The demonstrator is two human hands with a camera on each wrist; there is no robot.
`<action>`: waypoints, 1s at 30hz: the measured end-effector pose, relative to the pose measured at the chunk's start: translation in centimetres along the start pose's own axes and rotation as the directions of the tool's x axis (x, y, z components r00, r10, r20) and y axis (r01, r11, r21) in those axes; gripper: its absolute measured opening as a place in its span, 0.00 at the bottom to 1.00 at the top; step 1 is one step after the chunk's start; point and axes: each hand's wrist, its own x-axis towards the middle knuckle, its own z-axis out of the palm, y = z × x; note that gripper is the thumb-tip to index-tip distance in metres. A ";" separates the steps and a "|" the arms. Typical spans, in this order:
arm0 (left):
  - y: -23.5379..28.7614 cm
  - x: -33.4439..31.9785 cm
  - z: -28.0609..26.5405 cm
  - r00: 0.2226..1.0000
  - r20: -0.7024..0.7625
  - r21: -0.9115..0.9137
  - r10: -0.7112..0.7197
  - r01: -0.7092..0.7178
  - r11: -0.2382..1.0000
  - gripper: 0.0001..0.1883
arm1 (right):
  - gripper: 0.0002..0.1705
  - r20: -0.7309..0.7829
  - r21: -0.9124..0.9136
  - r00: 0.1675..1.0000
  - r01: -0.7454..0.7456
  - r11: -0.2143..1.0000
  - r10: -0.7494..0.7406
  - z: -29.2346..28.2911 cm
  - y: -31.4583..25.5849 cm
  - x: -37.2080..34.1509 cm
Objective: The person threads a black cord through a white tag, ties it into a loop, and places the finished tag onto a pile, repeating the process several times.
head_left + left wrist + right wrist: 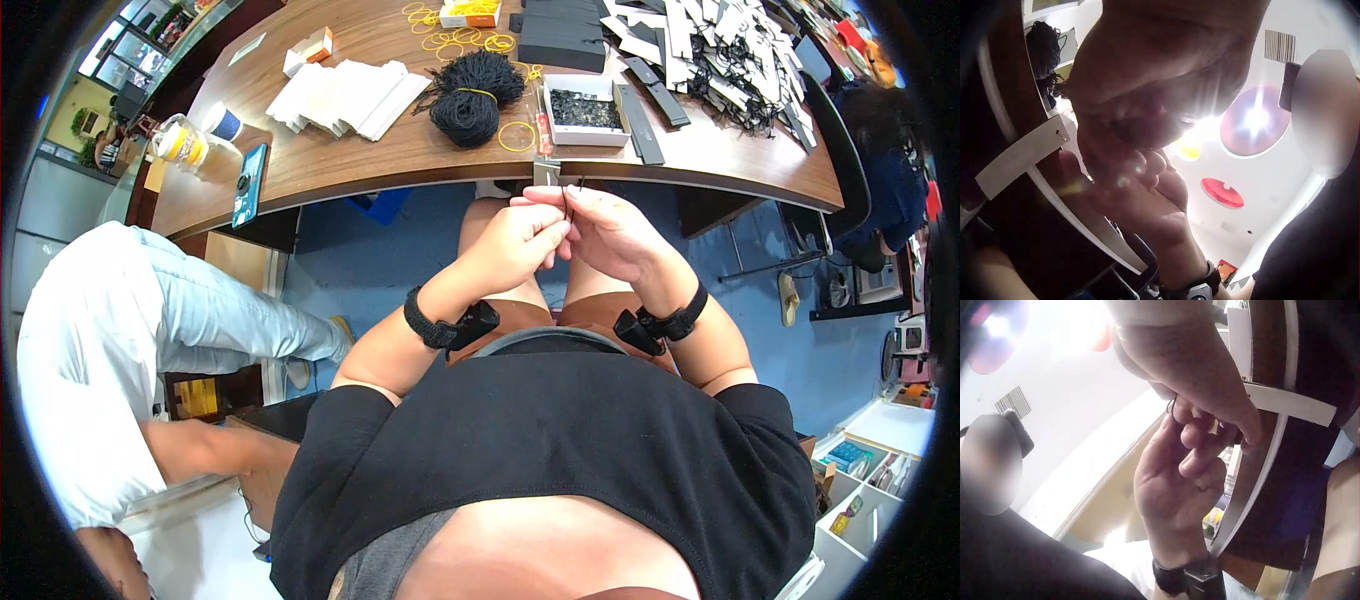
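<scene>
Both hands meet just in front of the table edge, below a pale flat bar that sticks out from it. A thin dark cord runs between the fingertips. My left hand pinches it with thumb and curled fingers. My right hand pinches it from the other side, thumb and index finger together. In the right wrist view a small bend of the cord shows at the fingertips; the rest is hidden by fingers. A bundle of black cords, tied with a yellow band, lies on the table beyond.
On the table are white cards, an open white box of small black pieces, yellow rubber bands, a pile of tags with black cords, a phone and a cup. Another person is at left.
</scene>
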 end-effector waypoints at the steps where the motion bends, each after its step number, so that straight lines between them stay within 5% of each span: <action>1: 0.3 -0.2 0.1 1.000 0.005 -0.027 -0.029 0.029 0.999 0.12 | 0.26 0.003 0.055 1.000 -0.007 0.998 0.007 0.4 -0.4 -0.1; 8: -0.2 -0.7 0.2 0.996 0.046 -0.105 -0.078 0.083 0.991 0.12 | 0.25 -0.037 0.187 0.998 0.063 0.980 -0.057 0.5 0.0 0.3; 14: -0.9 -0.9 -0.2 0.996 0.075 -0.215 -0.038 0.054 0.975 0.12 | 0.21 0.145 0.121 0.978 0.132 0.984 -0.149 -0.3 0.0 0.2; 17: -0.9 -1.0 -0.3 0.995 0.091 -0.211 -0.033 0.051 0.976 0.11 | 0.20 0.054 0.053 0.965 0.255 0.965 -0.258 0.7 0.3 0.3; 20: -0.7 -1.1 -0.4 0.996 0.094 -0.201 0.007 0.012 0.980 0.11 | 0.18 0.159 0.057 0.970 0.176 0.983 -0.183 0.1 -0.4 0.1; 23: -0.4 -1.0 -1.1 0.996 0.063 0.053 0.057 -0.060 0.997 0.11 | 0.17 0.053 -0.125 0.967 0.255 0.959 -0.250 0.3 0.2 -0.1; 24: -0.1 -0.9 -1.0 0.993 -0.048 0.079 0.107 -0.103 0.992 0.11 | 0.15 0.052 -0.432 0.899 0.412 0.802 -0.434 0.2 0.9 0.3; 26: 1.1 -0.9 -0.9 0.942 -0.263 0.144 0.209 -0.175 0.974 0.13 | 0.13 0.248 -0.813 0.713 0.521 0.259 -0.656 0.3 0.9 0.2; 27: 1.5 -0.9 -0.9 0.950 -0.249 0.031 0.190 -0.188 0.982 0.15 | 0.14 0.266 -0.791 0.697 0.552 0.262 -0.666 0.6 1.0 0.2; 30: 1.1 -0.1 0.2 0.958 -0.219 -0.212 0.184 -0.230 0.950 0.17 | 0.15 0.285 -0.905 0.606 0.426 0.001 -0.743 1.2 1.5 0.0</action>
